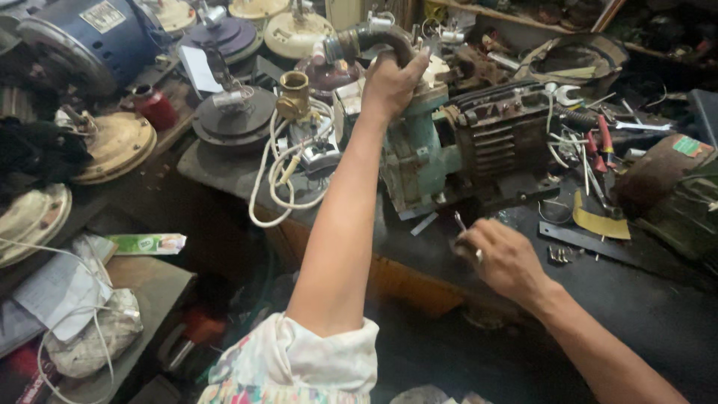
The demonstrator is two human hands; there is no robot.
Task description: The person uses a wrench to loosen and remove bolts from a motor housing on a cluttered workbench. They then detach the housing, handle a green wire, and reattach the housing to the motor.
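A: Entry. Teal-green pump [419, 153] sits on the dark counter [658, 299], rusty motor block [497, 127] joined to its right side. Left hand [390, 81] is clamped over the bent grey hose elbow [370, 37] at the pump's top.

B: Right hand?

A: Right hand [502, 258] rests on the counter just in front of the pump, fingers curled shut on a thin metal tool [461, 223]; only its tip shows, kind unclear.

B: Surroundings?

A: Left of the pump: brass fitting [294, 93], white cable loops [280, 176]. Beyond those, round motor discs [233, 112], blue motor housing [90, 37], red can [153, 105]. Right of the motor: spanner [568, 93], red-handled tools [602, 142], yellow strip [598, 223].

B: Obstructions?

A: Left forearm crosses the pump's front face, hiding part of it. Far shelf is dark, contents indistinct. Pump's underside is not visible.
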